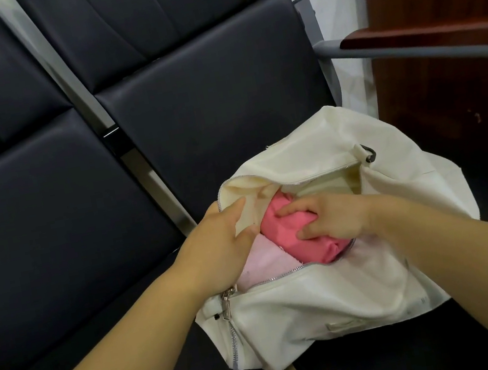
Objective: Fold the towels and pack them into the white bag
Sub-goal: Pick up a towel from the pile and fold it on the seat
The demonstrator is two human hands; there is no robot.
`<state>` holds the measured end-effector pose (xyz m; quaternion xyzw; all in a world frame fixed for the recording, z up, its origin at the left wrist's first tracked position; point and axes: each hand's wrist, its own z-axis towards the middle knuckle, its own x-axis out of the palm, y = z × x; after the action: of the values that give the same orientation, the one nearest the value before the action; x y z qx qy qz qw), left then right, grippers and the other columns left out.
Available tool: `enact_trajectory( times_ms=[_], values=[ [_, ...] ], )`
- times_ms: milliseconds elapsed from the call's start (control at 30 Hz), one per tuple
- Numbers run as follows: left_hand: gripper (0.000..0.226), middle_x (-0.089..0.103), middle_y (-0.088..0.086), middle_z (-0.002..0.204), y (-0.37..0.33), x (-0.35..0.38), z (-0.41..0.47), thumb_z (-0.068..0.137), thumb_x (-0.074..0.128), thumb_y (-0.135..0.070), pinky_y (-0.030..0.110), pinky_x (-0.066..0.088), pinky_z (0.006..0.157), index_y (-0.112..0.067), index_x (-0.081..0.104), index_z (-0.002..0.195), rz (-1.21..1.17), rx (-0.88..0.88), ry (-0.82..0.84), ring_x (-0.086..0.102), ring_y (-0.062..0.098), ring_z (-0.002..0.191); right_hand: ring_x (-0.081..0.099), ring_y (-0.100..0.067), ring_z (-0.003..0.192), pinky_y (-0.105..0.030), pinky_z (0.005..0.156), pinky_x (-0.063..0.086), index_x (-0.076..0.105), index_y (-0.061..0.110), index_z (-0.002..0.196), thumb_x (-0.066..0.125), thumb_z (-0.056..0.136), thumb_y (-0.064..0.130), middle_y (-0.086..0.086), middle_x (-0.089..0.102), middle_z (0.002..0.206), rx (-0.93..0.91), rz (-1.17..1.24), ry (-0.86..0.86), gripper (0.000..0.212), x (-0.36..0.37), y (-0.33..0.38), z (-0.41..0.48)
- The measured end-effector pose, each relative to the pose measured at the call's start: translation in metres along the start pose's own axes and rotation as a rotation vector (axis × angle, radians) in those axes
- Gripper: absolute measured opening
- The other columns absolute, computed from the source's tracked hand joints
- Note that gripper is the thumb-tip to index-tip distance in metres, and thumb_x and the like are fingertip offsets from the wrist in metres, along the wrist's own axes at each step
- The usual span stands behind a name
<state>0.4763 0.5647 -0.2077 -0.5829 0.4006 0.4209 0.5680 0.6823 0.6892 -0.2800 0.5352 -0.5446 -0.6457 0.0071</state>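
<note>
Your left grip [214, 248] pinches open the white bag [307, 310] | right grip [333, 218] clasps pink towel [280, 230], half inside | pale towel [263, 263] already packed | zip [272, 278] unclosed.

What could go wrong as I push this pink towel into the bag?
The dark pink towel under the right hand looks bunched; pushing may undo its fold. It lies against the near zipper, which could snag it. If the left hand lets go of the white bag, its mouth may collapse.
</note>
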Motion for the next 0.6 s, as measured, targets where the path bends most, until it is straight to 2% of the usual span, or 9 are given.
enact_trajectory(
  times_ms=[200,300,367,433,467,533,600],
  values=[
    [0.058,0.028,-0.002,0.161,0.01,-0.011,0.006,0.106,0.046,-0.039,0.02,0.031,0.099,-0.029,0.026,0.159,0.005,-0.081,-0.06,0.045,0.016,0.136,0.044,-0.013,0.136,-0.013,0.094,0.031,0.047,0.042,0.147,0.07,0.094,0.031,0.007,0.036,0.16,0.013,-0.006,-0.001,0.059,0.007,0.008,0.002],
    [0.056,0.028,-0.004,0.161,0.017,-0.013,0.005,0.104,0.048,-0.042,0.022,0.033,0.105,-0.032,0.031,0.157,-0.019,-0.093,-0.033,0.038,0.013,0.143,0.041,-0.016,0.141,-0.019,0.104,0.032,0.043,0.042,0.149,0.07,0.092,0.04,0.009,0.031,0.163,0.05,-0.027,-0.002,0.063,0.006,0.013,-0.004],
    [0.053,0.037,-0.008,0.149,0.018,-0.012,0.001,0.103,0.051,-0.044,0.02,0.035,0.098,-0.036,0.039,0.154,-0.066,-0.108,-0.023,0.046,0.011,0.134,0.042,-0.018,0.14,-0.021,0.107,0.033,0.043,0.042,0.148,0.071,0.09,0.044,0.013,0.041,0.154,0.07,-0.034,-0.033,0.065,0.003,0.018,-0.01],
    [0.05,0.044,-0.013,0.129,0.018,-0.012,-0.005,0.1,0.055,-0.046,0.017,0.039,0.088,-0.039,0.046,0.149,-0.103,-0.105,-0.035,0.055,0.005,0.113,0.052,-0.018,0.125,-0.022,0.099,0.042,0.049,0.042,0.141,0.072,0.089,0.043,0.017,0.055,0.127,0.084,-0.008,-0.12,0.057,-0.001,0.028,-0.022],
    [0.049,0.045,-0.015,0.121,0.018,-0.013,-0.008,0.099,0.057,-0.047,0.014,0.039,0.083,-0.04,0.048,0.147,-0.119,-0.096,-0.049,0.056,0.002,0.102,0.053,-0.017,0.122,-0.025,0.1,0.044,0.052,0.039,0.141,0.072,0.088,0.042,0.016,0.055,0.122,0.089,-0.011,-0.164,0.056,-0.003,0.035,-0.03],
    [0.049,0.045,-0.019,0.112,0.017,-0.016,-0.019,0.098,0.06,-0.046,0.008,0.038,0.079,-0.041,0.049,0.146,-0.16,-0.081,-0.068,0.055,0.0,0.094,0.054,-0.016,0.122,-0.031,0.106,0.042,0.056,0.031,0.139,0.071,0.088,0.041,0.011,0.056,0.127,0.072,-0.052,-0.211,0.054,-0.005,0.055,-0.047],
    [0.053,0.045,-0.02,0.114,0.017,-0.022,-0.036,0.097,0.062,-0.044,0.008,0.038,0.081,-0.041,0.046,0.147,-0.196,-0.072,-0.081,0.054,-0.002,0.098,0.055,-0.016,0.115,-0.031,0.1,0.043,0.061,0.025,0.131,0.07,0.089,0.037,0.006,0.06,0.128,0.014,-0.078,-0.248,0.045,-0.001,0.077,-0.064]
  ],
)
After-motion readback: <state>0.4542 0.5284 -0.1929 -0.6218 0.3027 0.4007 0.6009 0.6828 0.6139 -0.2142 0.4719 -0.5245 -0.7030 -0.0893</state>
